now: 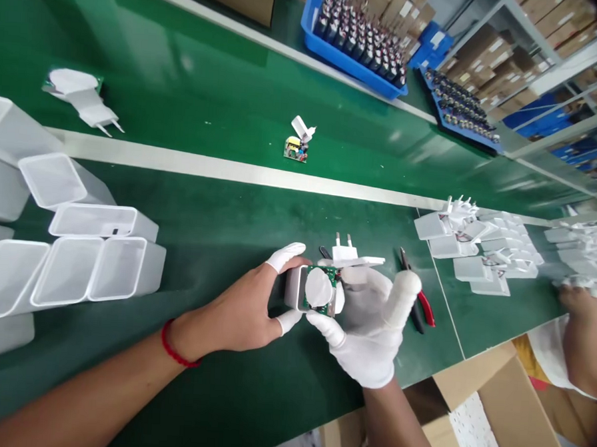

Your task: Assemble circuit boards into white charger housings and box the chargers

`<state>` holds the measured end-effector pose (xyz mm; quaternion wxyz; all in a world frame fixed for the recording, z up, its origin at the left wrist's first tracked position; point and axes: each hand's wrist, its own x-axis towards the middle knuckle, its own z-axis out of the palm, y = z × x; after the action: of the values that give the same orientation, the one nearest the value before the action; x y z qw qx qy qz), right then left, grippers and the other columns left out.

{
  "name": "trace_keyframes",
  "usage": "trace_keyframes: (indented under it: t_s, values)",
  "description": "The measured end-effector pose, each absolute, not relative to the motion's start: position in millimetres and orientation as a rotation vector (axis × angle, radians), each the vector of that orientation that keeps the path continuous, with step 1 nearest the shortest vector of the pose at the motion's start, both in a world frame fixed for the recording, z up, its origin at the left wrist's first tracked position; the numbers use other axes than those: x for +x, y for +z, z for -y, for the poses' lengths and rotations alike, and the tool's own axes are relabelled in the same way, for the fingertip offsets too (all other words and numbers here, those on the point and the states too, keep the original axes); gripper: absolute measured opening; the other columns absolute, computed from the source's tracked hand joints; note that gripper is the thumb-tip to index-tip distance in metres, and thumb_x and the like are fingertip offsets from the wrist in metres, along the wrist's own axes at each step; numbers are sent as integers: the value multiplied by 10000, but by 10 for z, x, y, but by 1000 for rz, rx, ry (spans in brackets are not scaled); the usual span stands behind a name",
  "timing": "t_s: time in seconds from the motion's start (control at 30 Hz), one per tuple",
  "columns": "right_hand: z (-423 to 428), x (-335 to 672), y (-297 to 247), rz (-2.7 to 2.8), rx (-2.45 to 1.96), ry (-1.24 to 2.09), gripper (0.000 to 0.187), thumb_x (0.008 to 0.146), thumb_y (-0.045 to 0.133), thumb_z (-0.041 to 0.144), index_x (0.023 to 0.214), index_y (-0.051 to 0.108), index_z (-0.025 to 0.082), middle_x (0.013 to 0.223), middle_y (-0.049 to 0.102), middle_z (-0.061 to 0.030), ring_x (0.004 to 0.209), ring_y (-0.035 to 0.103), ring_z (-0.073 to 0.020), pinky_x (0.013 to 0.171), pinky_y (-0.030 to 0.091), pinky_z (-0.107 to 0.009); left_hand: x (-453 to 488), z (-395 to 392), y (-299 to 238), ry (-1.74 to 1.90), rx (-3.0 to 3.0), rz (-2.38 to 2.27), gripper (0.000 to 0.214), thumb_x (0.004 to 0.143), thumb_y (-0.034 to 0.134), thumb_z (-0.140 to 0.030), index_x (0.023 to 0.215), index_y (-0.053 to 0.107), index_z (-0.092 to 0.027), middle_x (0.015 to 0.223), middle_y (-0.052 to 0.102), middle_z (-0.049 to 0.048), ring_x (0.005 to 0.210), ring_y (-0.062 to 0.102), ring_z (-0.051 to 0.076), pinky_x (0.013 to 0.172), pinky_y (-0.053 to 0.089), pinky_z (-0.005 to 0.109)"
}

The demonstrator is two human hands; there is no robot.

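My left hand (244, 307), with white covers on two fingertips and a red bracelet at the wrist, grips a white plastic housing (292, 288) by its sides. My right hand (368, 327), in a white glove, holds a green circuit board (329, 278) at the housing's open end. A round white pad (319, 288) covers much of the board. How far the board sits inside the housing I cannot tell. A white two-pin plug cover (346, 251) stands up just beyond my right fingers. Right of that hand lie pliers with red and black handles (427, 307).
White housings (119, 267) are grouped at left. On the far strip lie a plug piece with board (80, 95) and a small board (296, 149). Assembled units (492, 253) stand at right, near another person's hand (579, 298). Blue trays (354, 60) line the back; a cardboard box (514, 401) sits front right.
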<state>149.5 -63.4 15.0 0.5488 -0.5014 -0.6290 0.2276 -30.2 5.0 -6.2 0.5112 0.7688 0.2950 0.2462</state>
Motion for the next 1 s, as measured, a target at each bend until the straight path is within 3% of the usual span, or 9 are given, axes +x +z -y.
trace_keyframes:
  t_s: [0.13,0.3,0.5,0.77,1.0]
  values:
    - [632,1540,150,1586,-1193,552,1028,746,787,107,1481,203,524,1102,560,-13,1023,618,-212,987,522,-453,-294,-46,-83,586,1847,-730,809,815,631,-233,1488,182,-214,1435,507,102,1297,518,258,1109,431,398]
    - [652,1559,93,1565,-1306,564,763,751,791,155,1369,440,432,1103,580,-41,1079,606,-260,1036,481,-531,-297,-41,-84,533,1855,-786,804,826,610,-275,1502,183,-196,1451,487,126,1324,495,288,1110,433,436]
    - [692,1616,80,1584,-1265,620,784,792,758,187,1408,362,467,1163,566,-23,1120,582,-240,1074,457,-497,-291,-38,-99,569,1872,-776,781,826,597,-241,1491,189,-216,1419,521,107,1296,526,268,1092,457,417]
    - [747,1580,85,1422,-1309,693,709,744,793,158,1319,488,441,1087,608,-16,985,635,-240,915,556,-462,-277,-68,-91,588,1887,-721,811,826,592,-208,1494,134,-252,1365,569,73,1243,568,242,1081,473,399]
    - [727,1583,85,1399,-1281,730,783,748,802,169,1364,423,468,1058,618,-13,971,649,-244,891,565,-469,-290,-51,-108,597,1910,-733,827,819,586,-184,1504,130,-266,1395,536,73,1264,554,244,1080,481,385]
